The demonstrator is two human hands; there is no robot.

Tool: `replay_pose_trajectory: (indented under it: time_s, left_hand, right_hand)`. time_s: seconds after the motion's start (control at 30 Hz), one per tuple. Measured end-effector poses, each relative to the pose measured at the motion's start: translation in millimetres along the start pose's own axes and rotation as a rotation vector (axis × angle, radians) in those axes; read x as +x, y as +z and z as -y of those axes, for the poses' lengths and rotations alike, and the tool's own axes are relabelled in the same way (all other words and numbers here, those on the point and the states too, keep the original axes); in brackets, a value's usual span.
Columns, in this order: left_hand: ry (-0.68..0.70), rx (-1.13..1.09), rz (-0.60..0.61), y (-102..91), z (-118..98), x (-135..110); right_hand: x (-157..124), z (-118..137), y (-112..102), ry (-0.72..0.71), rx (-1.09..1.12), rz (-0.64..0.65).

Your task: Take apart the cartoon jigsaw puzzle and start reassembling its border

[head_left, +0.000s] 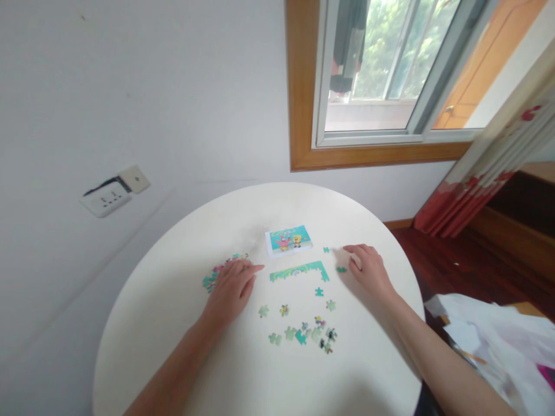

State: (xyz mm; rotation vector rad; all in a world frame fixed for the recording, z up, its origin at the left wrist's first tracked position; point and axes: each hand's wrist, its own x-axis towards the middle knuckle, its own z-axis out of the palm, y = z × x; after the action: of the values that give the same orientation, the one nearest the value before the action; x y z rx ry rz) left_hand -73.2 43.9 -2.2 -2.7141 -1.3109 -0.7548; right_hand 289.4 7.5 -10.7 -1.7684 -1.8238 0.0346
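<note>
My left hand (235, 283) rests at the edge of a heap of jigsaw pieces (211, 282), partly covering it, with the index finger stretched toward the joined puzzle strip (299, 271). That strip is green and yellow and turns down at its right end. To its right, my right hand (367, 266) lies on the table with fingers extended, beside a dark green puzzle piece (341, 270). A teal piece (326, 250) is a little further off. Behind the strip lies a picture card (289, 240) with a pink and a yellow cartoon figure. Neither hand visibly holds a piece.
Several loose pieces (301, 337) are spread on the near part of the round white table (243, 381). A wall with a socket (106, 198) stands at the left, a window (390, 69) ahead. White plastic bags (489, 329) lie at the right, below a curtain (472, 179).
</note>
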Motion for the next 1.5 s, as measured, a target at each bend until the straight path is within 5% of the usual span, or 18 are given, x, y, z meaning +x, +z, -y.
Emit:
replay_pose_trajectory:
  time_s: [0.23,0.5,1.17,1.5]
  left_hand:
    - [-0.052,-0.084,-0.113,-17.3,18.4,-2.6]
    - [-0.183,-0.045,-0.194,-30.8,38.4,-2.0]
    - [-0.082,-0.122,-0.142,-28.1,17.5,-1.0]
    - [0.013,-0.172,-0.063,-12.2,5.8,-1.7]
  right_hand:
    - [7.0,-12.7,12.7,0.025,0.189,0.070]
    - [38.9,3.8,23.4,-0.148,-0.004,0.229]
    - [59.4,6.8,24.2,-0.014,0.062,0.293]
    - [53.3,8.7,22.2,0.011,0.284,0.272]
